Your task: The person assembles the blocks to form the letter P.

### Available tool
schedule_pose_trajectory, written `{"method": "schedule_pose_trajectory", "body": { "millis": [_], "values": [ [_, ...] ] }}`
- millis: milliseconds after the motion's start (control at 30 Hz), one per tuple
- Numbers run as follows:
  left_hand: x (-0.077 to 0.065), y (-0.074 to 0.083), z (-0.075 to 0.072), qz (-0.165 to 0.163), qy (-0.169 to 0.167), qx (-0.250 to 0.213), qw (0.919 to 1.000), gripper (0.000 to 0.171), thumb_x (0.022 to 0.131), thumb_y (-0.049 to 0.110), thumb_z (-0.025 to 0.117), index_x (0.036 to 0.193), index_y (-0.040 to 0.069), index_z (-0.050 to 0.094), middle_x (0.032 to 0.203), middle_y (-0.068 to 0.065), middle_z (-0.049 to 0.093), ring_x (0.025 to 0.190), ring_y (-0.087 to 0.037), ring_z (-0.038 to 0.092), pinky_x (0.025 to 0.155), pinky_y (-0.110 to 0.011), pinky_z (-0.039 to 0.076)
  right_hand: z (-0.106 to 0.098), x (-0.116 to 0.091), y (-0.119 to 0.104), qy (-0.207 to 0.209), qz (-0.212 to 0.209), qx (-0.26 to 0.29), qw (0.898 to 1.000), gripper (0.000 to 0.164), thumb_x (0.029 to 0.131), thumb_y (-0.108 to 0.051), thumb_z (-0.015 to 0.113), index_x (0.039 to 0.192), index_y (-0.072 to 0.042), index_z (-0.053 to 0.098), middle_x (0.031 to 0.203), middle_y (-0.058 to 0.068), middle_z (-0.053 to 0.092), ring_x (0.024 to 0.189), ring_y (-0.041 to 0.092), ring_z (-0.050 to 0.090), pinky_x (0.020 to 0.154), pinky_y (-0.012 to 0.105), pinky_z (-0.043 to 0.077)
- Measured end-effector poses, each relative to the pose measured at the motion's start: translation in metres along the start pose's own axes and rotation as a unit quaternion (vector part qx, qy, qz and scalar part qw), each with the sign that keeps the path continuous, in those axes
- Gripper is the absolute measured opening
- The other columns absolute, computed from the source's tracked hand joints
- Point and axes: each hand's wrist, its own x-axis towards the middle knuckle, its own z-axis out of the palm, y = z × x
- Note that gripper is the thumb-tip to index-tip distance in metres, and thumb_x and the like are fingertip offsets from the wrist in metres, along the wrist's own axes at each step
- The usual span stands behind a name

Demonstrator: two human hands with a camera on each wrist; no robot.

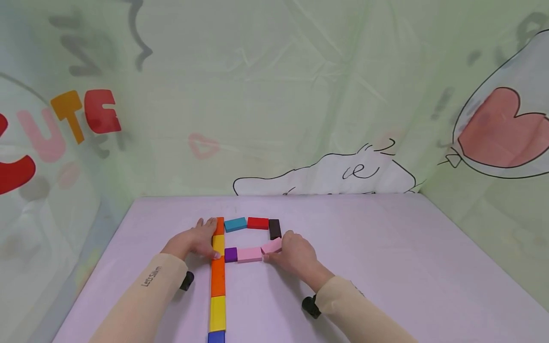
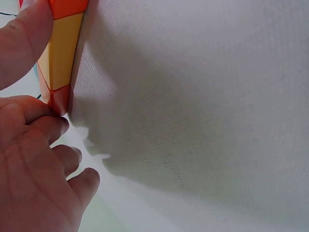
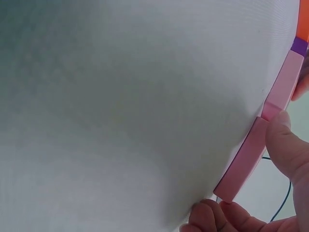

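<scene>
A vertical column of blocks lies on the table, with an orange block (image 1: 220, 226) at its far end and a yellow block (image 1: 218, 244) below it. My left hand (image 1: 200, 239) rests against this stretch, fingers spread at the far orange block and thumb by the lower end of the yellow one. On the right, my right hand (image 1: 296, 253) pinches a pink block (image 3: 244, 157) between thumb and fingers. The held block slants, its near end against a second pink block (image 1: 249, 254). That one adjoins a purple block (image 1: 230, 255) beside the column.
A blue block (image 1: 235, 224), a red block (image 1: 258, 223) and a black block (image 1: 274, 229) form the far side of the loop. Nearer, the column continues with an orange block (image 1: 218, 276), a yellow block (image 1: 217, 313) and a dark blue block (image 1: 216, 337). Printed cloth walls surround the table.
</scene>
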Motion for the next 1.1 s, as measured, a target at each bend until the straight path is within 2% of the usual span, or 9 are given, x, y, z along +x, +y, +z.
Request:
{"method": "schedule_pose_trajectory", "body": {
  "millis": [300,367,533,633,1100],
  "values": [
    [0.004,0.001,0.002,0.008,0.001,0.0,1.0,0.1,0.088,0.024,0.079,0.162,-0.003,0.016,0.17,-0.023,0.014,0.157,-0.048,0.005,0.123,-0.068,0.019,-0.006,-0.002,0.008,-0.005,0.003,0.018,1.0,0.059,0.082,-0.039,0.086,0.111,0.005,0.057,0.076,0.008,0.056,0.067,0.018,0.053,0.058,0.026,0.043],
    [0.005,0.002,0.002,0.01,0.001,0.001,1.0,0.101,0.088,0.024,0.079,0.162,-0.003,0.015,0.17,-0.023,0.014,0.157,-0.048,0.005,0.123,-0.068,0.019,-0.01,-0.004,0.012,-0.012,0.007,0.021,1.0,0.06,0.082,-0.039,0.085,0.113,0.005,0.057,0.078,0.009,0.057,0.068,0.018,0.054,0.06,0.026,0.045],
    [0.004,0.003,0.0,0.004,-0.002,0.001,1.0,0.102,0.088,0.023,0.079,0.162,-0.003,0.014,0.17,-0.023,0.014,0.157,-0.049,0.005,0.122,-0.069,0.022,-0.017,-0.009,0.023,-0.019,0.008,0.021,1.0,0.064,0.085,-0.037,0.083,0.122,0.008,0.057,0.096,0.016,0.068,0.079,0.022,0.063,0.074,0.036,0.06],
    [0.005,0.003,-0.001,0.003,-0.003,0.002,1.0,0.102,0.088,0.024,0.079,0.162,-0.003,0.015,0.17,-0.024,0.014,0.157,-0.049,0.005,0.121,-0.07,0.022,-0.019,-0.009,0.03,-0.017,0.011,0.018,1.0,0.065,0.087,-0.036,0.081,0.126,0.01,0.056,0.105,0.02,0.07,0.088,0.026,0.067,0.082,0.041,0.062],
    [0.006,-0.006,0.001,0.004,0.0,0.009,1.0,0.1,0.087,0.023,0.08,0.161,-0.003,0.018,0.168,-0.028,0.013,0.156,-0.05,0.005,0.122,-0.07,0.02,-0.018,-0.013,0.04,-0.024,0.011,0.004,1.0,0.058,0.09,-0.035,0.078,0.121,0.009,0.057,0.104,0.021,0.07,0.089,0.026,0.067,0.084,0.043,0.061]
  ]
}}
